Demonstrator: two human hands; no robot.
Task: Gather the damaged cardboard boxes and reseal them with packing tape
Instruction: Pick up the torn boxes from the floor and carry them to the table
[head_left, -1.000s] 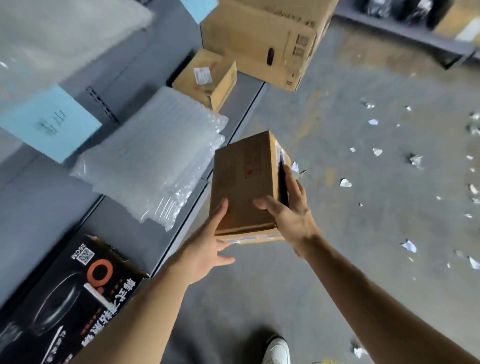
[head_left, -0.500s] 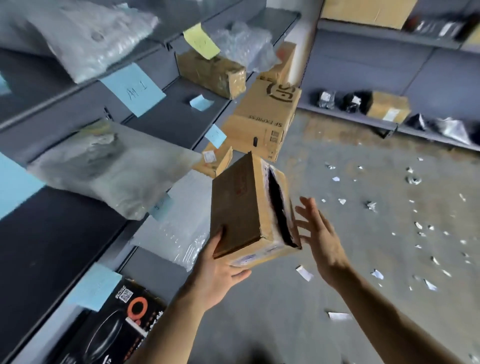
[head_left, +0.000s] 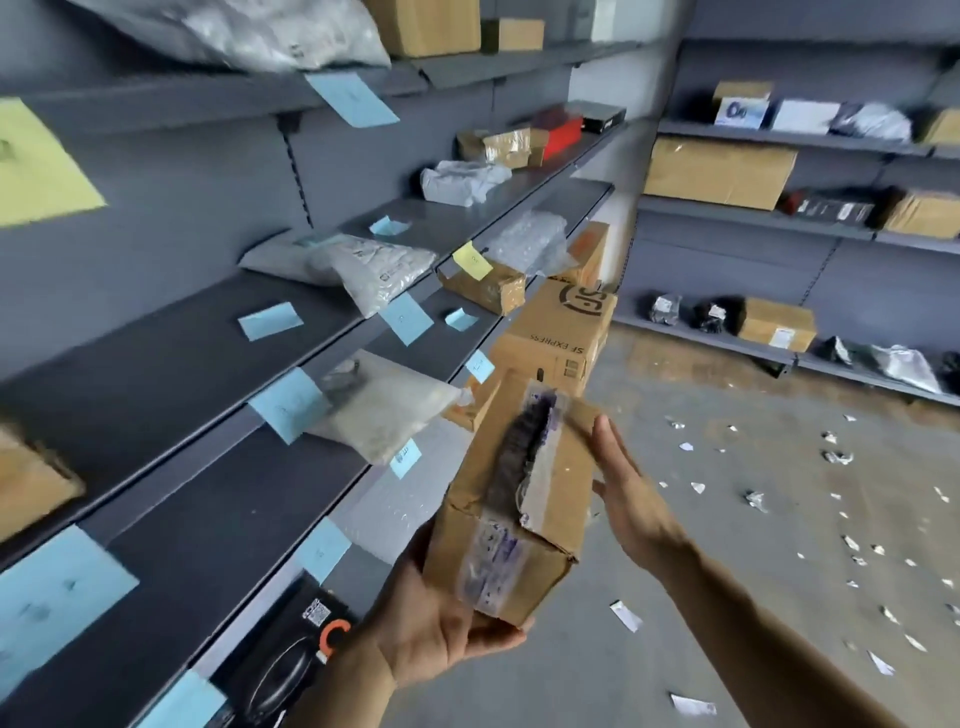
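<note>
Torn cardbd box (head_left: 558, 470), L hand (head_left: 441, 629) under, R hand (head_left: 631, 501) flat

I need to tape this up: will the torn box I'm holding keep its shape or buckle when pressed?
Probably light: the left hand carries the cardboard box from beneath. Its top likely gives under pressure, since the seam gapes open with peeling tape. The crumpled corner suggests softened walls; the open right hand beside it could brace it.

Torn brown cardboard box (head_left: 550, 478), top seam gaping, tilted
</note>
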